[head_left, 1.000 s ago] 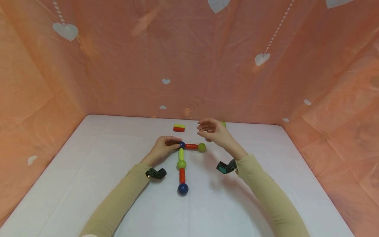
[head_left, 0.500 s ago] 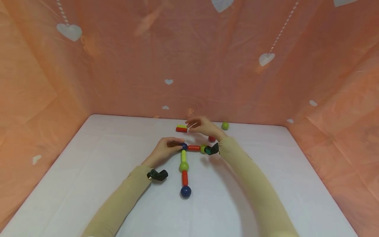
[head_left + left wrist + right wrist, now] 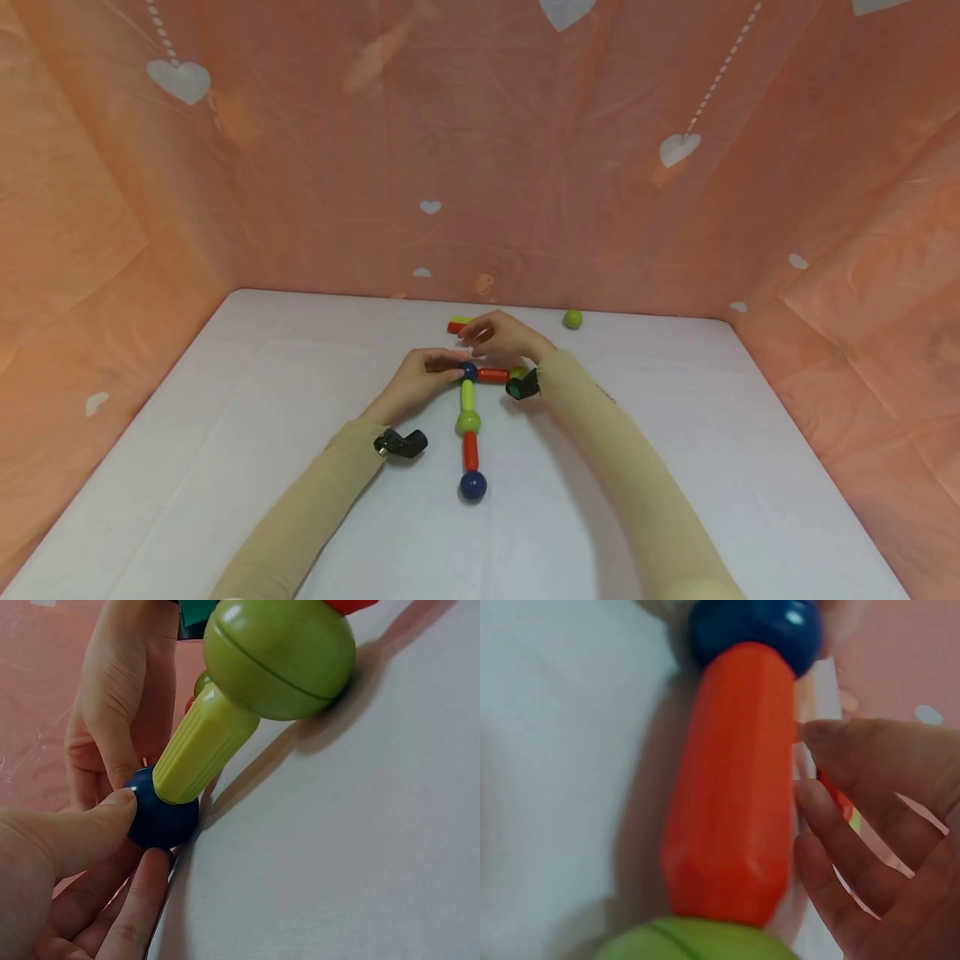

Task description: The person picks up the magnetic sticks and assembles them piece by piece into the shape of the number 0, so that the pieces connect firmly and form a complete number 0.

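My left hand point(image 3: 420, 379) pinches a blue ball point(image 3: 161, 821) between thumb and fingers. A yellow-green stick point(image 3: 202, 746) joins that ball to a green ball point(image 3: 468, 422), from which a red stick point(image 3: 470, 451) runs to a second blue ball point(image 3: 473, 486) nearest me. Another red stick point(image 3: 731, 787) leads right from the held ball to a green ball point(image 3: 694, 945), partly covered by the right wrist's camera in the head view. My right hand point(image 3: 506, 335) hovers just beyond this red stick, fingers loosely bent, with nothing seen between them.
Behind my right fingertips lie a loose red stick point(image 3: 455, 327) and a yellow-green stick point(image 3: 461, 319), side by side. A loose green ball point(image 3: 573, 319) rests near the white table's point(image 3: 337, 310) back edge. Orange cloth point(image 3: 315, 208) hangs around the back and sides.
My right hand has moved left toward the loose sticks, then down closer to the held blue ball. A red piece seen beside its wrist is now hidden. The left hand keeps its pinch.
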### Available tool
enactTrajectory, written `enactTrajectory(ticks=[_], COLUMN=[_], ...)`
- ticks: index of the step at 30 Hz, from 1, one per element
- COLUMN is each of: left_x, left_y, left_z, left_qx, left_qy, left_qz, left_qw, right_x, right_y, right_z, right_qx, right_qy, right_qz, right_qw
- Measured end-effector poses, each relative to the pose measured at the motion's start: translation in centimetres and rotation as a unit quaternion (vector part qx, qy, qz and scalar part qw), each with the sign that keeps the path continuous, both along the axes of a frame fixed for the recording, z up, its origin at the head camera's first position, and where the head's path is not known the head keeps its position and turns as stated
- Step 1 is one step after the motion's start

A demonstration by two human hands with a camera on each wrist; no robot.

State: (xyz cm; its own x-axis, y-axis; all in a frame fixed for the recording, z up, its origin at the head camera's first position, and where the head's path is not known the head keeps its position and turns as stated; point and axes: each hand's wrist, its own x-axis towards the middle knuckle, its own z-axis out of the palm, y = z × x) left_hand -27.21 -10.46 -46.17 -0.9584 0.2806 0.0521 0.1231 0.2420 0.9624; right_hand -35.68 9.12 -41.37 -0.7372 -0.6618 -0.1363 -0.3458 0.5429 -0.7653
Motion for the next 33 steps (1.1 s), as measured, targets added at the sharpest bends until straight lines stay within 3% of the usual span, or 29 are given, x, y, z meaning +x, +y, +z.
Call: enactTrajectory(ticks=[6,13,17,27,33], left_x=[-0.1,0.3,0.0,0.1,0.1], left_y=[0.0,0.0,0.0,0.0,0.0], left_z=[-0.1,0.4,-0.1,-0.1,0.0], left_qx=[0.004,0.011,0.008,-0.007,-0.006], left_qy=[0.014,0.001,0.004,-0.006,-0.012], left_qz=[-0.001,0.0,0.002,0.016,0.013], left_qw=[0.9999,0.9999,1.0,0.9998,0.9998], right_x=[0.2,0.0,-0.2,0.4,0.8], right_y=[-0.3,-0.3,-0.2,0.8,0.9], right_z=[-0.5,-1.0,-1.0,0.0,0.3], right_qx=[0.014,0.041,0.051,0.09,0.08], right_qy=[0.005,0.029,0.03,0.006,0.002], right_qz=[0.004,0.012,0.011,-0.039,-0.048], right_qw=[1.0,0.999,0.998,0.995,0.996])
